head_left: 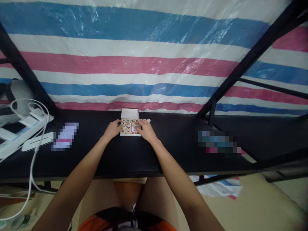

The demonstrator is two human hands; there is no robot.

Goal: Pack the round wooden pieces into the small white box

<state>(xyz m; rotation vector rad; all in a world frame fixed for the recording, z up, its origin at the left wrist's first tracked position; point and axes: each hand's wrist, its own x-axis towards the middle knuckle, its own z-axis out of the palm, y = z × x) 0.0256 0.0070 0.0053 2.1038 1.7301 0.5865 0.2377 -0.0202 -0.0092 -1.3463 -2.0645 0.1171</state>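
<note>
A small white box [130,135] stands on the black desk, its lid [130,113] raised at the back. Rows of round xiangqi pieces [124,127] with dark characters fill it. Over the pieces on its right side lies a clear plastic bag [133,128] with a pink strip. My left hand [113,129] has its fingers curled against the left edge of the box. My right hand [147,130] reaches over the right edge, thumb and fingers bent together at the bag and pieces; what they pinch is hidden. Just behind that hand lies a loose xiangqi piece [148,120].
On the left of the black desk [130,160] are a blurred-out phone-shaped item [65,136], a white flat object [38,141] and a white cable [33,163]. A blurred-out item [218,142] lies right. Black frame bars [243,64] and a striped plastic sheet [134,64] stand behind.
</note>
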